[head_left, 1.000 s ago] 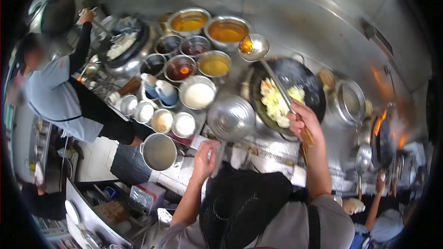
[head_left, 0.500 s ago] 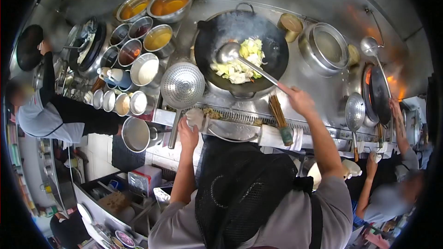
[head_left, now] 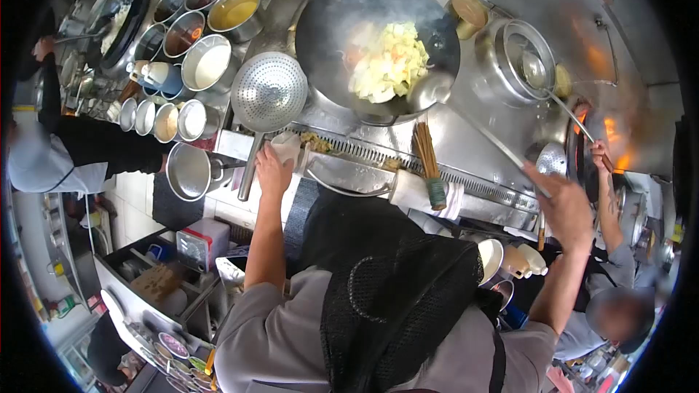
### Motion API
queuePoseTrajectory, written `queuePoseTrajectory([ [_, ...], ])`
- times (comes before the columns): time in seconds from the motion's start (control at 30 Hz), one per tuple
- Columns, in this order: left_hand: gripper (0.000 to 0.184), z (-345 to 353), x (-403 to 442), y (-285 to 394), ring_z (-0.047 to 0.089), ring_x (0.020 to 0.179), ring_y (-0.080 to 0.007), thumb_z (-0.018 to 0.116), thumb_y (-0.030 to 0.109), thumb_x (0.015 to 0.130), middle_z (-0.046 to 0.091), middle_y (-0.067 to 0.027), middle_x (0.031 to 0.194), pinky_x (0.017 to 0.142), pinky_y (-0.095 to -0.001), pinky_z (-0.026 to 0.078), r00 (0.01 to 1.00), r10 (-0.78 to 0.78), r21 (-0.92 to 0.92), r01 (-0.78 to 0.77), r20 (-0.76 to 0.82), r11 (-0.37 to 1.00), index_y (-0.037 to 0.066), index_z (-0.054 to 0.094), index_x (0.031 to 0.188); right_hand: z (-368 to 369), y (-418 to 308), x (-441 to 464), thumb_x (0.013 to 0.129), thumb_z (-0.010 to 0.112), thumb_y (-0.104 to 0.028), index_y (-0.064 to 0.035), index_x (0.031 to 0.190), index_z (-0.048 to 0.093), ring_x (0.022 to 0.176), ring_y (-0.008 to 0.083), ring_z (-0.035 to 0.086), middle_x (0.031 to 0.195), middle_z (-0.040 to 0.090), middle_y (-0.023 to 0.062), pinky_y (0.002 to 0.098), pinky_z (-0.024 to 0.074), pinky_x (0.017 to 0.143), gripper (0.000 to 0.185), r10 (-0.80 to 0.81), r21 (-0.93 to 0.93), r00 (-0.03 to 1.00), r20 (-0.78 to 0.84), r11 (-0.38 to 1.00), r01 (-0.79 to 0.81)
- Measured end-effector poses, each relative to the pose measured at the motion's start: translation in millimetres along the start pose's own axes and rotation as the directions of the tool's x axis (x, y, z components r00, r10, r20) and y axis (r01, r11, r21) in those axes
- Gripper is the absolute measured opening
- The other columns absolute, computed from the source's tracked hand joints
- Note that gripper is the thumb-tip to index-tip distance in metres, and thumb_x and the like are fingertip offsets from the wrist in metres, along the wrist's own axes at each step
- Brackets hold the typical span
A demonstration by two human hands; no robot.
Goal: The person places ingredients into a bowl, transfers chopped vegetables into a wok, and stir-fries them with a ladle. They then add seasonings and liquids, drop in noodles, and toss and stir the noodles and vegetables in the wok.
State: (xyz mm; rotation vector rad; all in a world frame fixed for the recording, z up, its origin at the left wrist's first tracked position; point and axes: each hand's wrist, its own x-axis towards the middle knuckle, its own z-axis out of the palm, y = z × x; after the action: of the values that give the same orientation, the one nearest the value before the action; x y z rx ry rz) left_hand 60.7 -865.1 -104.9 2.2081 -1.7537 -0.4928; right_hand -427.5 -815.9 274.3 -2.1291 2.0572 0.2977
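Note:
My right hand (head_left: 561,207) is closed round the handle end of a long ladle (head_left: 429,92), whose bowl rests at the near right side of the wok. The large black wok (head_left: 320,29) holds chopped pale-green cabbage (head_left: 393,62) with a few orange bits, and steam rises from it. My left hand (head_left: 274,169) is closed on a white cloth (head_left: 286,147) at the stove's front edge. Just left of that hand, a perforated strainer (head_left: 269,92) lies with its handle pointing toward me.
Steel pots of sauces and seasonings (head_left: 207,62) crowd the left. A bamboo brush (head_left: 429,167) lies on the front ledge, near a folded towel. Stacked steel basins (head_left: 513,58) stand to the right. Co-workers work on both sides; flames (head_left: 615,145) show at the right burner.
My right hand has pulled back and to the right, bringing the ladle bowl from the wok's middle to its near right side. The cabbage is heaped together. The view has shifted somewhat.

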Motion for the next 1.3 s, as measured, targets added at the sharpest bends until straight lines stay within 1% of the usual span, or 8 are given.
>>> queuePoseTrajectory([
  [0.3, 0.057, -47.1, 4.3, 160.8, 0.050, 0.123, -0.0412, 0.073, 0.004, 0.079, 0.054, -0.0207, 0.129, 0.106, -0.0497, 0.042, 0.764, 0.576, -0.359, -0.645, -0.290, 0.675, 0.004, 0.052, 0.132, 183.9, -66.8, 93.2, 0.094, 0.064, -0.010, -0.0057, 0.147, 0.050, 0.108, 0.0287, 0.069, 0.127, 0.066, 0.0254, 0.0380, 0.0527, 0.094, 0.055, 0.289, 0.776, 0.956, 0.043, 0.594, -0.214],
  [0.4, 0.040, -31.2, 16.0, 197.8, 0.052, 0.120, -0.0366, 0.070, 0.012, 0.085, 0.057, -0.0163, 0.122, 0.102, -0.0496, 0.043, 0.676, 0.658, -0.423, -0.730, -0.332, 0.537, 0.006, 0.060, 0.123, 190.1, -92.7, 112.1, 0.095, 0.062, -0.012, -0.0009, 0.147, 0.047, 0.093, 0.0266, 0.071, 0.110, 0.072, 0.0211, 0.0369, 0.0552, 0.087, 0.055, 0.387, 0.773, 0.912, 0.135, 0.535, -0.341],
  [0.5, 0.025, -1.7, 24.2, 209.2, 0.054, 0.109, -0.0329, 0.067, 0.018, 0.090, 0.059, -0.0105, 0.109, 0.093, -0.0475, 0.043, 0.710, 0.692, -0.397, -0.677, -0.130, 0.620, 0.010, 0.064, 0.113, 213.6, -101.7, 154.7, 0.096, 0.060, -0.013, 0.0033, 0.149, 0.043, 0.060, 0.0179, 0.061, 0.078, 0.067, 0.0085, 0.0335, 0.0540, 0.059, 0.058, 0.315, 0.723, 0.901, -0.297, 0.691, -0.004],
  [0.57, 0.020, 10.2, 31.4, 205.4, 0.054, 0.104, -0.0319, 0.065, 0.020, 0.091, 0.058, -0.0089, 0.103, 0.089, -0.0467, 0.042, 0.675, 0.723, -0.335, -0.722, -0.148, 0.605, 0.012, 0.065, 0.109, 183.5, -132.9, 173.8, 0.097, 0.059, -0.013, 0.0065, 0.150, 0.039, 0.045, 0.0104, 0.048, 0.063, 0.053, 0.0007, 0.0295, 0.0417, 0.041, 0.060, 0.349, 0.959, 0.937, -0.013, 0.270, -0.088],
  [0.77, 0.010, 11.4, 46.2, 186.8, 0.054, 0.098, -0.0305, 0.062, 0.021, 0.094, 0.056, -0.0077, 0.096, 0.085, -0.0462, 0.041, 0.638, 0.756, -0.277, -0.760, -0.145, 0.588, 0.013, 0.066, 0.100, 216.1, -110.9, 177.5, 0.093, 0.063, -0.009, -0.0201, 0.150, 0.049, 0.053, 0.0169, 0.058, 0.068, 0.059, 0.0059, 0.0323, 0.0479, 0.049, 0.060, 0.127, 0.915, 0.989, 0.077, 0.386, -0.121],
  [0.83, 0.010, 9.1, 49.7, 183.0, 0.054, 0.098, -0.0304, 0.062, 0.021, 0.094, 0.057, -0.0079, 0.095, 0.086, -0.0455, 0.042, 0.651, 0.741, -0.291, -0.750, -0.164, 0.594, 0.013, 0.066, 0.099, 224.6, -86.9, 159.0, 0.089, 0.066, -0.007, -0.0280, 0.146, 0.053, 0.070, 0.0306, 0.066, 0.080, 0.065, 0.0128, 0.0412, 0.0538, 0.063, 0.062, -0.197, 0.432, 0.850, -0.490, 0.792, 0.432],
  [1.03, 0.013, 9.5, 51.2, 178.4, 0.056, 0.098, -0.0294, 0.064, 0.023, 0.093, 0.059, -0.0079, 0.094, 0.086, -0.0429, 0.043, 0.661, 0.719, -0.338, -0.741, -0.214, 0.581, 0.010, 0.065, 0.094, 170.0, -59.7, 72.7, 0.089, 0.067, -0.012, -0.0324, 0.143, 0.054, 0.081, 0.0400, 0.065, 0.091, 0.065, 0.0149, 0.0513, 0.0529, 0.076, 0.059, 0.032, 0.144, 0.978, -0.205, 0.990, -0.002],
  [1.3, 0.013, 7.1, 38.0, 192.4, 0.056, 0.101, -0.0310, 0.065, 0.021, 0.092, 0.061, -0.0088, 0.099, 0.090, -0.0445, 0.043, 0.691, 0.695, -0.275, -0.720, -0.201, 0.637, 0.009, 0.065, 0.095, 214.5, -5.0, 53.6, 0.092, 0.066, -0.015, -0.0265, 0.148, 0.049, 0.096, 0.0431, 0.067, 0.106, 0.069, 0.0248, 0.0489, 0.0532, 0.082, 0.060, 0.184, 0.433, 0.950, -0.253, 0.899, -0.059],
])
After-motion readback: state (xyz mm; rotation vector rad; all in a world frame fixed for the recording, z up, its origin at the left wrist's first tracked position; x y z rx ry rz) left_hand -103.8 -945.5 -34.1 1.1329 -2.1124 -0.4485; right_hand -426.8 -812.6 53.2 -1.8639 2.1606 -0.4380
